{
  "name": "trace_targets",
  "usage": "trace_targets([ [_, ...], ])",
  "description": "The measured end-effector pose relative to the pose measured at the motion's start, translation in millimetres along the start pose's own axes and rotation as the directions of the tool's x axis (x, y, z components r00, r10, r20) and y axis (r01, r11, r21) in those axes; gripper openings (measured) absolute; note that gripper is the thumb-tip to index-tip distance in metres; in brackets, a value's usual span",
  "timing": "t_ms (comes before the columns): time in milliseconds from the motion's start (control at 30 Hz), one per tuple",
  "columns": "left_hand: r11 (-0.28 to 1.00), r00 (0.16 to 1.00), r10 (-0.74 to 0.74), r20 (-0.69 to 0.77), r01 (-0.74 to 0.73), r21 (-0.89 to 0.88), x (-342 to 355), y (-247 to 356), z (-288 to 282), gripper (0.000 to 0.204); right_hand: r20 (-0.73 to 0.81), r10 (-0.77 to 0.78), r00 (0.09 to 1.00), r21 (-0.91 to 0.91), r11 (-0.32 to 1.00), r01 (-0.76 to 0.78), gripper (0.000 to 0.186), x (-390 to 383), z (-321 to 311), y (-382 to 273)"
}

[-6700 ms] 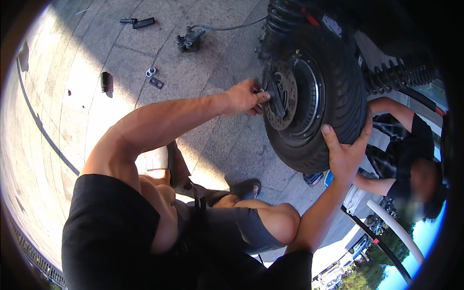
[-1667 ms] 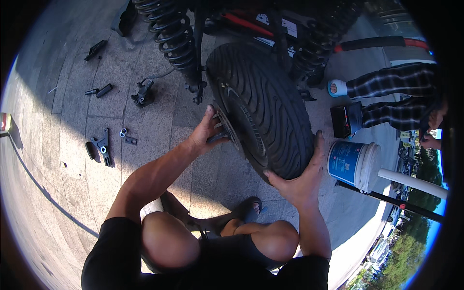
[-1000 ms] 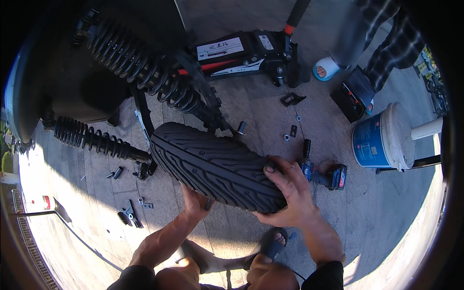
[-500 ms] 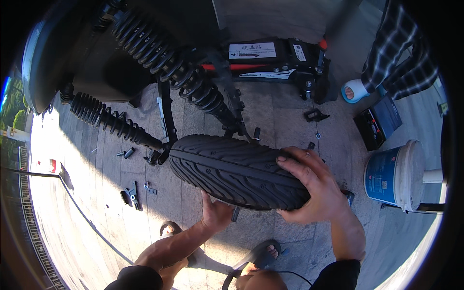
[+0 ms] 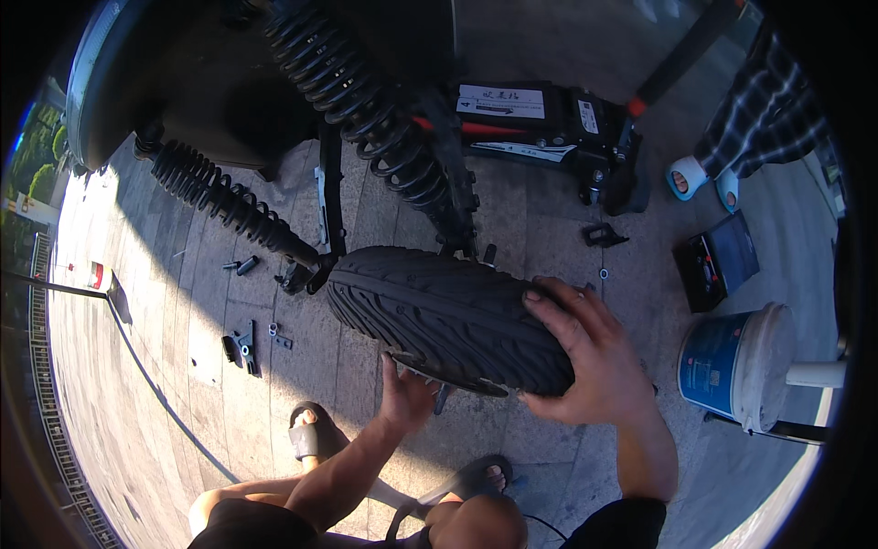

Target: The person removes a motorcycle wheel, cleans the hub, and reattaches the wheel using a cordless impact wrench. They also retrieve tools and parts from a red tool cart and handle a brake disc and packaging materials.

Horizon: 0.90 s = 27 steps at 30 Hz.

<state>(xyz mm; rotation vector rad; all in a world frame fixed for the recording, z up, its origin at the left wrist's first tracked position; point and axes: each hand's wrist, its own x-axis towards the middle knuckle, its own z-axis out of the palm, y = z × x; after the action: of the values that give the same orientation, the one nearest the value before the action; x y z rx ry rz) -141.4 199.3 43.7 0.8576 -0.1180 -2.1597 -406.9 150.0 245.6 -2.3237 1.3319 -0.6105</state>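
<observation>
A black wheel with a grooved tyre stands between the lower ends of two coil-spring shock absorbers. My right hand is wrapped over the tyre's right end, fingers on the tread and thumb at the near lower edge. At the wheel's near side, my left hand holds its lower edge; the thumb points up and most fingers are hidden behind it. Beside that hand a short dark axle end sticks out. The larger shock absorber slants down behind the wheel, the smaller one at its left.
A black floor jack lies beyond the wheel. Loose brackets and a dark part lie on the paving. At right stand an open box and a blue-and-white bucket. Another person's sandalled foot is at far right.
The view has shifted, so the surroundings sit slightly lower and mostly further right. The wheel's right end has moved a little left with my right hand. Both hands keep their hold.
</observation>
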Motion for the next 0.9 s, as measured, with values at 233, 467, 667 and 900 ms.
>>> trace_targets([
  [233,0.97,0.968,0.221,-0.123,-0.204,0.135,0,23,4,0.069,-0.052,0.377,0.925,-0.024,0.925,-0.378,0.108,-18,7,-20],
  [467,0.935,0.966,0.23,-0.122,-0.184,0.301,1,15,10,0.075,-0.101,0.356,0.929,0.042,0.934,-0.354,0.115,-22,17,9],
  [667,0.937,0.964,0.226,-0.141,-0.176,0.302,-2,7,8,0.079,-0.184,0.364,0.913,0.058,0.931,-0.359,0.108,-21,17,11],
  [900,0.928,0.967,0.23,-0.108,-0.185,0.323,1,9,5,0.078,-0.721,0.164,0.673,-0.069,0.949,-0.306,0.07,-85,70,11],
])
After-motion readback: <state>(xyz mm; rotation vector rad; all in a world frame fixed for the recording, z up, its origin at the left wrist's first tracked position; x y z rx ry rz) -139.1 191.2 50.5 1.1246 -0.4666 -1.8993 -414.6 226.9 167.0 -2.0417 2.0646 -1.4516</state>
